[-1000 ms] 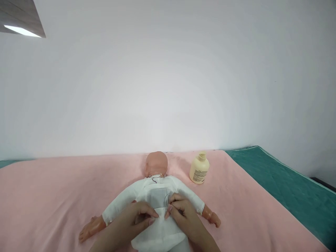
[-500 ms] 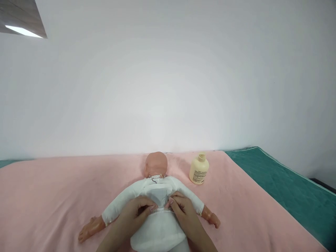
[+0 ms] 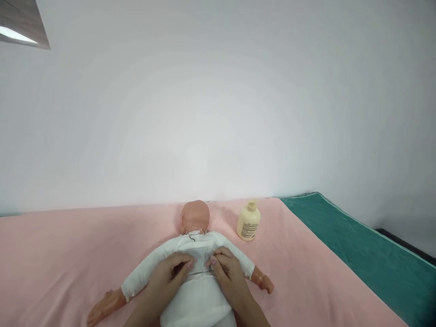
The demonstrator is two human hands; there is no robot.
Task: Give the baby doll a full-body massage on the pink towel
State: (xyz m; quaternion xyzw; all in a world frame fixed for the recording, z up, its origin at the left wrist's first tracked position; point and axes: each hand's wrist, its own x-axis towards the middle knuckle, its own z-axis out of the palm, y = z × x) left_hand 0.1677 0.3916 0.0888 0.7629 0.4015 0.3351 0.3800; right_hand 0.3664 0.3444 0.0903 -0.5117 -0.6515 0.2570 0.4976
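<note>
While my left hand (image 3: 170, 274) and right hand (image 3: 229, 274) pinch white cloth (image 3: 200, 260) on the doll (image 3: 200, 293), hard tugs could tear it.

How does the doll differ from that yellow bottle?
The doll lies, arms spread; the bottle stands upright. The doll has a white body, while the bottle is pale yellow with print. The left hand and right hand are at the doll's torso; the bottle stands apart. Both are on the pink cloth.
</note>
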